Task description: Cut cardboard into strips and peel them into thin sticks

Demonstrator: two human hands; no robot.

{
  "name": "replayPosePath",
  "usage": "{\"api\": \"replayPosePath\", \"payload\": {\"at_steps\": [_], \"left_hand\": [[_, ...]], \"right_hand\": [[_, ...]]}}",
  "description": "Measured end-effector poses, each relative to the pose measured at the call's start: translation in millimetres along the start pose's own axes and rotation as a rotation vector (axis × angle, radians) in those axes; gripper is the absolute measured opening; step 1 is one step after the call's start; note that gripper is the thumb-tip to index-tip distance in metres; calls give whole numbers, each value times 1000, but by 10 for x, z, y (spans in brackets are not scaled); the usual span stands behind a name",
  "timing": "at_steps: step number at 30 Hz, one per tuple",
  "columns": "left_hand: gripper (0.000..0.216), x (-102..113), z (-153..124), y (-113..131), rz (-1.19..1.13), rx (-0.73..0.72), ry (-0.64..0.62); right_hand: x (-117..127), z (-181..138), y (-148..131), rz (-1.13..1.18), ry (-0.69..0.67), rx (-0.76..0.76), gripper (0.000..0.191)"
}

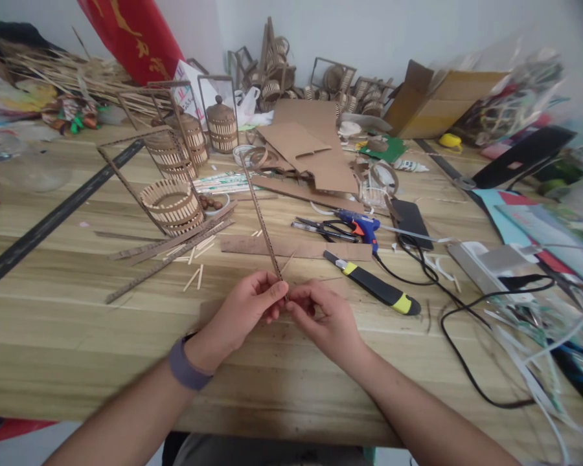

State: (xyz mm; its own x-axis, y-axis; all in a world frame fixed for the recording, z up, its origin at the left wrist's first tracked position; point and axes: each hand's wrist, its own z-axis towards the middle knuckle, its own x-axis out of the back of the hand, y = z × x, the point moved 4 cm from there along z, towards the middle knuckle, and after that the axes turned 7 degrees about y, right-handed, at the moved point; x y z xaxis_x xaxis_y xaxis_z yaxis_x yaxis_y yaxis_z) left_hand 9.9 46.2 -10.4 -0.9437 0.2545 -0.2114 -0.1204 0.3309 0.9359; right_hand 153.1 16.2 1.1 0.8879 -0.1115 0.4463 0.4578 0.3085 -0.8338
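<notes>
My left hand [245, 309] and my right hand [320, 317] meet over the middle of the wooden table [78, 336], fingers pinched together. Between them they hold the near end of a long thin corrugated cardboard strip [261, 217] that rises away from me toward the back. A thin pale stick [287, 262] lies just beyond my fingertips; whether my right hand also pinches one is hidden. A purple band circles my left wrist.
A yellow-black utility knife [372, 283] lies right of my hands, a blue glue gun [362, 226] and scissors behind it, with a black cable [459, 353] looping right. Cardboard strips, small woven baskets [171, 204] in frames and cardboard sheets [306, 145] fill the back.
</notes>
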Motion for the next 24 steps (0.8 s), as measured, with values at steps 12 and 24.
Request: {"api": "replayPosePath", "payload": {"at_steps": [12,24], "left_hand": [[39,2,-17,-1,108,-74,20],[32,17,-24,17,280,-88,35]], "right_hand": [[-44,2,167,175,-28,-248,14],[-89,31,204,292,-122,-403,20]]}}
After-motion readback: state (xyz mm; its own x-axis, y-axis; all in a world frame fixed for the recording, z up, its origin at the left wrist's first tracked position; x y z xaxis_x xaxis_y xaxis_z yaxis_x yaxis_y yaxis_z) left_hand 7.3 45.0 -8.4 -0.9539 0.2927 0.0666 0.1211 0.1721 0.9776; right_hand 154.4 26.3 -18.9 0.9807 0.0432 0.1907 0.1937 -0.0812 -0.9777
